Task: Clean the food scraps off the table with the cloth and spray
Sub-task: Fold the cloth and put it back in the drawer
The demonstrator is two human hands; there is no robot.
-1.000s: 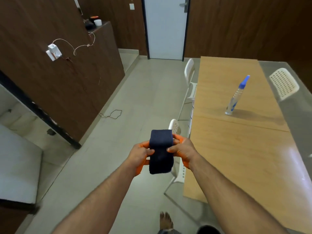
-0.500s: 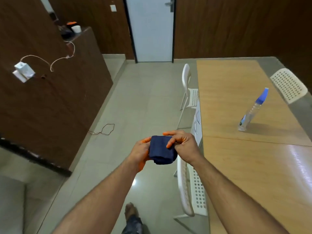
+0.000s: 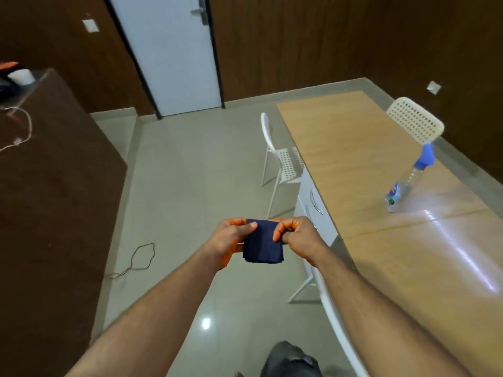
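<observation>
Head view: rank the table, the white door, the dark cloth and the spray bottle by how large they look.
1. table
2. white door
3. dark cloth, nearer the camera, so only roughly above
4. spray bottle

We can read no text anywhere here. The one candidate is the spray bottle (image 3: 405,183) standing on the surface (image 3: 353,159) — it carries a small label (image 3: 395,192) low on its clear body, with blue and a touch of red and green, but the print is too small and blurred for us to make out a word, brand or number. The cloth (image 3: 262,244) bears no visible marking.
</observation>
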